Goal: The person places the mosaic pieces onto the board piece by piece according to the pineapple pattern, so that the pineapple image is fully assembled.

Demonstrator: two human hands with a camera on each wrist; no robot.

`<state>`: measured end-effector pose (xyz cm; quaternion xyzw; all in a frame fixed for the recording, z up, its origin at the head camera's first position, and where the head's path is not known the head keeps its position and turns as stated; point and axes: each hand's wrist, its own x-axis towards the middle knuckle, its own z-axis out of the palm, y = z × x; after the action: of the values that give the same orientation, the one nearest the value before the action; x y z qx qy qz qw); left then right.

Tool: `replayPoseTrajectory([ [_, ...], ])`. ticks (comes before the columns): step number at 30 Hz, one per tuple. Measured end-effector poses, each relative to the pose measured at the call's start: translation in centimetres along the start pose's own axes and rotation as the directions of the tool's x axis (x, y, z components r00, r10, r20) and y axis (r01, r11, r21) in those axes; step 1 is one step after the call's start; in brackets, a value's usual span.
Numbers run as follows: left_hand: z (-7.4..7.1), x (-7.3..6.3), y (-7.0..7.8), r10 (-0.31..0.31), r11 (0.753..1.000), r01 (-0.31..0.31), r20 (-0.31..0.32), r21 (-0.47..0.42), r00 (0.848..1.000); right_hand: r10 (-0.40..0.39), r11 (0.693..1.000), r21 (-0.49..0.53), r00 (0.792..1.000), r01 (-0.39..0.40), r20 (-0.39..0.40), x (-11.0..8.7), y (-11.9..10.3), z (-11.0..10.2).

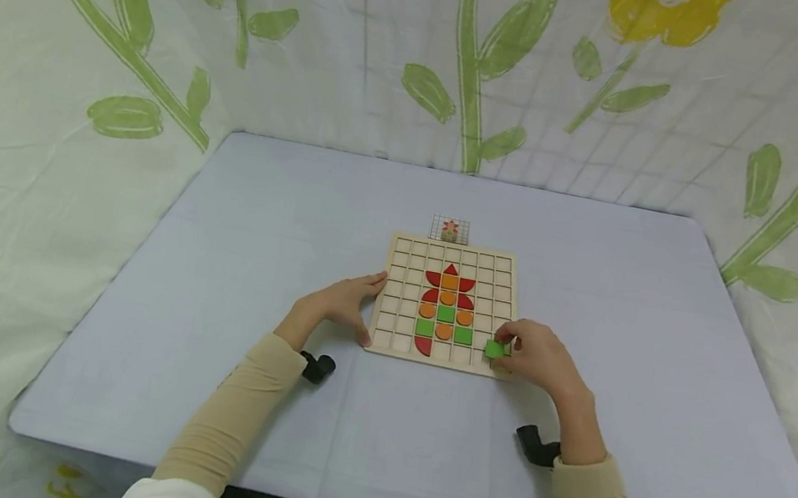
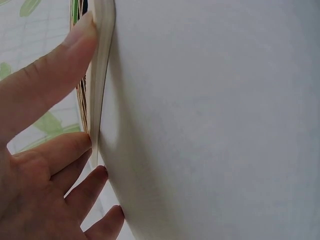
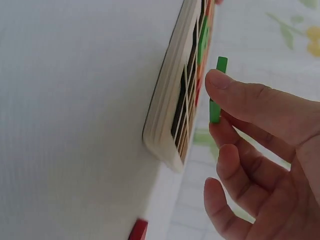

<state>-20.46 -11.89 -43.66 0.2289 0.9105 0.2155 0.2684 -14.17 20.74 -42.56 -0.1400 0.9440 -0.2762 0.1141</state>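
A square wooden grid board [image 1: 501,275] lies on the table, with red, orange and green pieces set in its middle columns. Two red quarter-rounds flank an orange square [image 1: 449,282] below a red triangle [image 1: 451,270]. Lower down are orange discs, green squares and one more red quarter-round [image 1: 422,345]. My left hand [image 1: 339,300] touches the board's left side, thumb near the front corner and fingers spread farther up. Above the front right corner, my right hand [image 1: 543,359] pinches a green square tile [image 3: 222,65] between thumb and fingers. That tile is edge-on in the right wrist view.
Behind the board lies a small pattern card [image 1: 450,229] with a similar figure on a grid. A red piece [image 3: 138,230] shows near the board in the right wrist view. Black wrist devices [image 1: 538,447] sit at both wrists. Flower-printed sheeting [image 1: 365,43] surrounds the white table [image 1: 300,194].
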Motion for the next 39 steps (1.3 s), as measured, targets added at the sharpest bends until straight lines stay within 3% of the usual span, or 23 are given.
replayPoseTrajectory([
  [16,0.1,0.1,-0.1,-0.005,1.000,0.005,0.006,0.008,1.000,-0.104,0.994,-0.033,0.994,0.105,0.022,2.0,-3.5,2.8],
  [39,0.0,-0.1,0.1,-0.003,1.000,0.003,-0.001,-0.004,1.000,-0.089,0.990,-0.109,0.995,0.094,0.050,2.8,-5.1,3.8],
])
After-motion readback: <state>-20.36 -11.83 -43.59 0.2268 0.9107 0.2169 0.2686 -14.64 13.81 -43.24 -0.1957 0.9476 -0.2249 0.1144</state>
